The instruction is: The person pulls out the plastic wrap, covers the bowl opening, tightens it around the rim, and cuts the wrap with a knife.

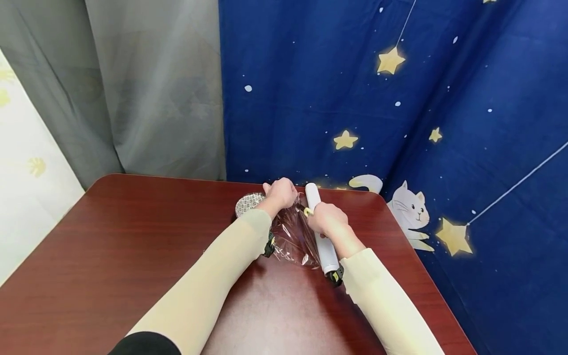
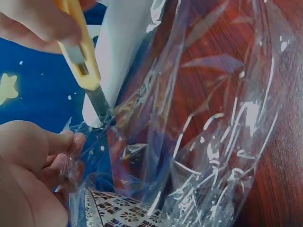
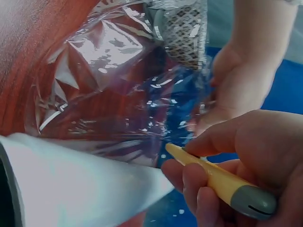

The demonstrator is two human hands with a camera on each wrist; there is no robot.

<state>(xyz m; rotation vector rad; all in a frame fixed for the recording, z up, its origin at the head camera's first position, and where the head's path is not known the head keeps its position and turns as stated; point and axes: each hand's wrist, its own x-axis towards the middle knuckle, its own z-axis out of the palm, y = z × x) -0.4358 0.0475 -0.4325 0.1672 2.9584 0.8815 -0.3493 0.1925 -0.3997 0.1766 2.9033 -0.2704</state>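
Observation:
My left hand (image 1: pixel 282 193) pinches the gathered edge of a clear plastic film (image 1: pixel 289 235), seen close up in the left wrist view. In my right hand (image 1: pixel 329 219) is a yellow utility knife (image 3: pixel 220 182) with a grey end. Its blade (image 2: pixel 99 103) is out and touches the stretched film near the left fingertips. The film runs from a white roll (image 1: pixel 327 254) lying on the table beneath the right hand. Beside the left wrist is a round object with a brown-and-white pattern (image 1: pixel 247 203), partly covered by film and forearm; its kind cannot be told.
Everything lies near the far edge of a reddish-brown wooden table (image 1: pixel 146 256). Behind it hang a grey curtain (image 1: pixel 164 88) and a blue curtain (image 1: pixel 301 93) with stars and a white cat.

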